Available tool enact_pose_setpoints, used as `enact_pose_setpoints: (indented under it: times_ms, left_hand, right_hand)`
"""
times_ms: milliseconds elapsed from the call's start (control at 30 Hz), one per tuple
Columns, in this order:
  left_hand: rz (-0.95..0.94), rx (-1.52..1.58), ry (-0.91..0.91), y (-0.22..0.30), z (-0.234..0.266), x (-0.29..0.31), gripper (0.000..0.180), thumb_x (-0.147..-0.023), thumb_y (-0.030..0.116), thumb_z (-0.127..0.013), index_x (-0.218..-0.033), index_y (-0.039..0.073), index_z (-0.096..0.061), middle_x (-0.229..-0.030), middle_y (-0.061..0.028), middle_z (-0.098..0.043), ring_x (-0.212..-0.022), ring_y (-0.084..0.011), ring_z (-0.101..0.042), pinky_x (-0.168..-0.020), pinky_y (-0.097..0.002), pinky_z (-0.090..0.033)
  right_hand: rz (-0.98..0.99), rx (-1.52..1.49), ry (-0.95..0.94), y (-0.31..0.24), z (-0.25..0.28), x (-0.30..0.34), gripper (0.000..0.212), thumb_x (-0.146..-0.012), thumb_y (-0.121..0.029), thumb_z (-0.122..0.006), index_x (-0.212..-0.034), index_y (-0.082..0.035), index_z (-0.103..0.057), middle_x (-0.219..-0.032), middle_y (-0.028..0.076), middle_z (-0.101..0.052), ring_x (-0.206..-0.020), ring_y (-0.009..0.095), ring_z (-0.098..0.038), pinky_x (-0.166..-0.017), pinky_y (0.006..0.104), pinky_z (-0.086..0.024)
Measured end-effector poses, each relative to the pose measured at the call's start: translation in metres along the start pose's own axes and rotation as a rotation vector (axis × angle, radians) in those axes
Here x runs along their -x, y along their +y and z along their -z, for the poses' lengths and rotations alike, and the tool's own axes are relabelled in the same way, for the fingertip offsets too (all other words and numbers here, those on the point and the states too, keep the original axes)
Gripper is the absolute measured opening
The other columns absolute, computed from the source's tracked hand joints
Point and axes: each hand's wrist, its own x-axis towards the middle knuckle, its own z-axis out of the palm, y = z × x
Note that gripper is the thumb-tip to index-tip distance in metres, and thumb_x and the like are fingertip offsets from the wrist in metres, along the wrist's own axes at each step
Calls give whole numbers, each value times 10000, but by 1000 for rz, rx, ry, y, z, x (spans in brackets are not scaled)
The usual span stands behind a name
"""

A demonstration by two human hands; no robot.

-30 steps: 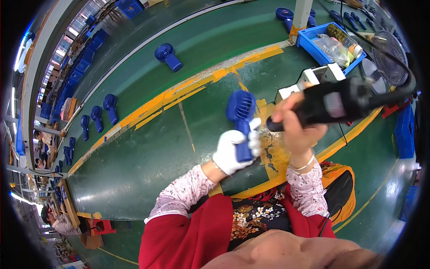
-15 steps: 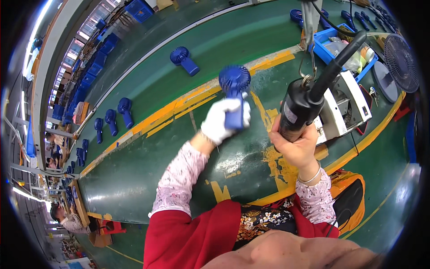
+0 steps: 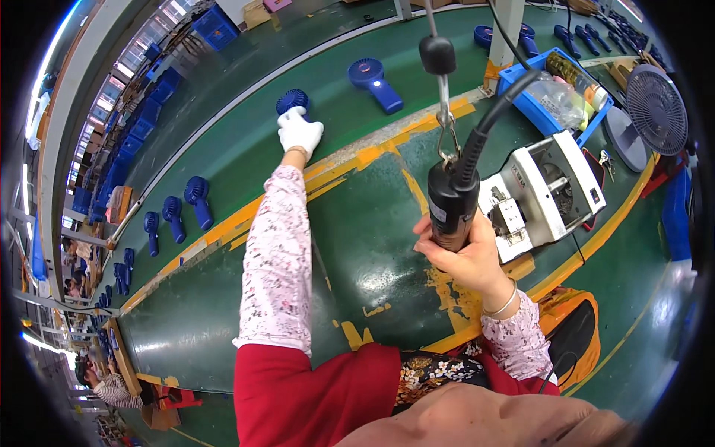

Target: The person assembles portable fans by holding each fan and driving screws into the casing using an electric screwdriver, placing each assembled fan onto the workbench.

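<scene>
My left hand, in a white glove, reaches out over the green belt. Its fingers are curled over the handle of a blue handheld fan, whose round head shows beyond them; the handle is mostly covered. To the right of it another blue handheld fan lies on the belt, apart from the hand. My bare right hand is wrapped around a black electric screwdriver, which hangs upright from a metal hook above the worktable. The tool's lower end is hidden.
A white machine stands right of the screwdriver. Behind it sit a blue bin with bagged items and a larger dark fan. Several handheld fans lie along the belt at left. A metal post rises at the back.
My left hand has let go of the fan it held, which now lies on the belt, and has moved left and away to another fan. The right hand still holds the screwdriver, slightly further left.
</scene>
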Motion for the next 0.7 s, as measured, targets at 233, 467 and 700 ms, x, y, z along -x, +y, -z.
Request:
enact_pose_setpoints:
  times_ms: [233, 467, 700]
  left_hand:
    - [335, 1616, -1005, -5, 34, 69, 362, -784, -4, -594, -1118, 73, -475, -959, -100, -588, -782, -196, -619, -602, -283, -542]
    - [575, 2068, -1158, 36, 72, 237, 482, -786, 42, -621, -1236, 126, -471, -1019, -68, -567, -879, -237, -578, -745, -388, -510]
    - [780, 1894, -1301, 68, 55, 313, 367, -736, -44, -616, -1072, 52, -504, -914, -83, -571, -836, -243, -585, -762, -391, -505]
  right_hand:
    - [62, 154, 196, -8, 6, 2, 396, -714, -56, -732, -1042, -7, -515, -796, 59, -613, -666, 131, -584, -639, 271, -478]
    - [594, 593, 607, -26, 34, -29, 516, -706, -81, -772, -1128, 27, -496, -840, 130, -643, -698, 236, -658, -621, 311, -510]
    - [421, 505, 559, -26, 25, -26, 439, -764, -59, -731, -1117, 25, -483, -845, 103, -633, -695, 163, -630, -618, 272, -492]
